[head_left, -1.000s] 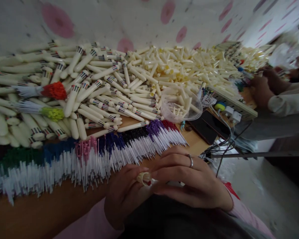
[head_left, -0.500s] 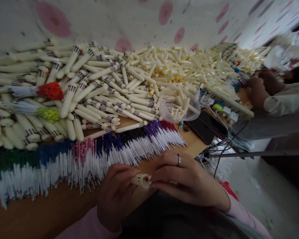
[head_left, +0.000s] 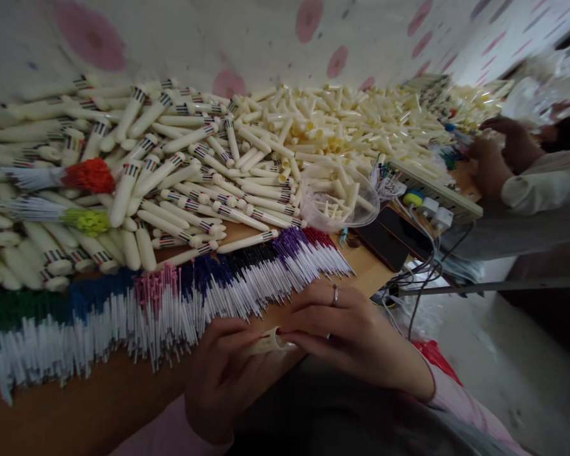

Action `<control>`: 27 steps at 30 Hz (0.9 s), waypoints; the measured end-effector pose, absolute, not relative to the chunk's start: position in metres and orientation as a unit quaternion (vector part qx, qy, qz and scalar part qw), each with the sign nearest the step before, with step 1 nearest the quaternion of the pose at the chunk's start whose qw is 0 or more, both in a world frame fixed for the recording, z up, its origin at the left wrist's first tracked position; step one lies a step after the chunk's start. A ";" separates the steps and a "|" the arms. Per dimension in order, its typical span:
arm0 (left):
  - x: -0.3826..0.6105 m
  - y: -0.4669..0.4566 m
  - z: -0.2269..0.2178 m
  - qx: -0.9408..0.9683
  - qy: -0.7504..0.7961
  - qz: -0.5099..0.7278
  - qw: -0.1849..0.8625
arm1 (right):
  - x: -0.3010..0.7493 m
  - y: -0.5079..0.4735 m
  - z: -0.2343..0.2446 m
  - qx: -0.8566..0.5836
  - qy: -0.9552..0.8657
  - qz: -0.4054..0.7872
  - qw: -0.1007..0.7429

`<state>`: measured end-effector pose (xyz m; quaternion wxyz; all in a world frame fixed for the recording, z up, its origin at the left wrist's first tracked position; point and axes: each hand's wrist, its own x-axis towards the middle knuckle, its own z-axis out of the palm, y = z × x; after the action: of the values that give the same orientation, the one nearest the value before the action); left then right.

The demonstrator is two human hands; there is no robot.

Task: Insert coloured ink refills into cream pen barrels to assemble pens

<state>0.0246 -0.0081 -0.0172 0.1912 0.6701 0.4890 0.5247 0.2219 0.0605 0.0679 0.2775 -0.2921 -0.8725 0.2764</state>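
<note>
My left hand is closed around a short cream pen barrel at the near edge of the wooden table. My right hand, with a ring on one finger, pinches at the barrel's open end; what its fingertips hold there is hidden. Just beyond my hands lies a long row of thin white refills with coloured ends: green, blue, pink, black, purple, red.
Heaps of cream pen bodies and shorter cream tubes cover the table. A clear plastic bowl, a dark phone, a power strip and cables lie at right. Another person's hands work at far right.
The barrel has tilted so its red-marked open end no longer faces me. My right fingers have closed in over that end. Both hands have drifted slightly left in view.
</note>
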 end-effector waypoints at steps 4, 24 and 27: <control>0.026 -0.008 -0.014 0.681 0.491 0.514 0.176 | 0.224 0.060 0.068 -0.316 -0.872 0.248 0.281; 0.024 0.000 -0.007 0.679 0.420 0.571 0.190 | 0.232 0.060 0.051 -0.286 -0.865 0.294 0.288; 0.024 0.000 -0.006 0.679 0.420 0.571 0.191 | 0.236 0.060 0.050 -0.264 -0.879 0.289 0.272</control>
<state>0.0242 0.0002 -0.0064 0.1911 0.6790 0.4195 0.5714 0.2357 0.0602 0.0498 0.2720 -0.2644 -0.8790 0.2890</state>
